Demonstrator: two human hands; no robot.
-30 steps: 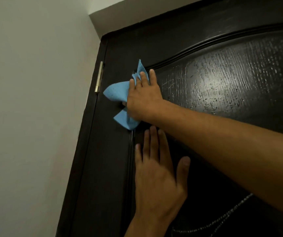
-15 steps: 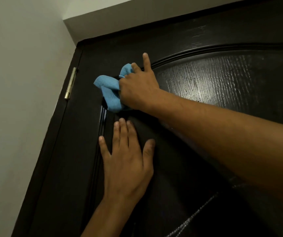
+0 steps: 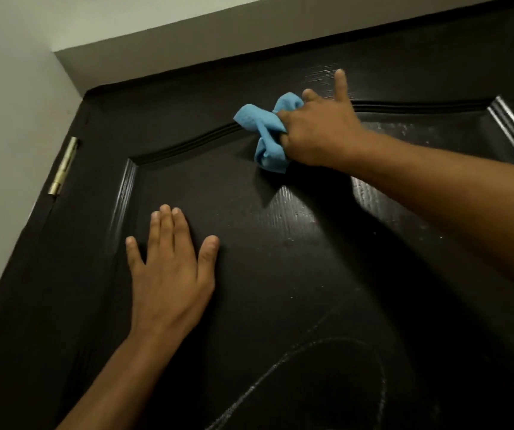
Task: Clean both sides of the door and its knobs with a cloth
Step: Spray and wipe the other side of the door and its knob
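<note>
We look down our own arms at a dark, glossy door (image 3: 280, 274) with a raised arched panel, and both hands are on it. The right hand (image 3: 321, 131) reaches in from the right and grips a bunched blue cloth (image 3: 263, 135) — most of its fingers are curled round the fabric, while one finger sticks straight up toward the top rail of the door. The cloth is pressed against the door right at the curved moulding (image 3: 187, 147) that borders the panel's upper edge, with loose folds spilling out to the left of the hand and below it. The left hand (image 3: 169, 274) lies flat on the panel lower down and well to the left of the cloth, fingers straight and slightly spread, thumb out to the side, holding nothing. A brass hinge (image 3: 63, 166) sits on the door's left edge, next to the pale wall (image 3: 7, 103); above the door runs a lighter strip of wall or frame (we cannot tell which). Light glints off the wood grain between the two hands, and a faint curved line — chalky or dusty — shows on the panel near the bottom.
</note>
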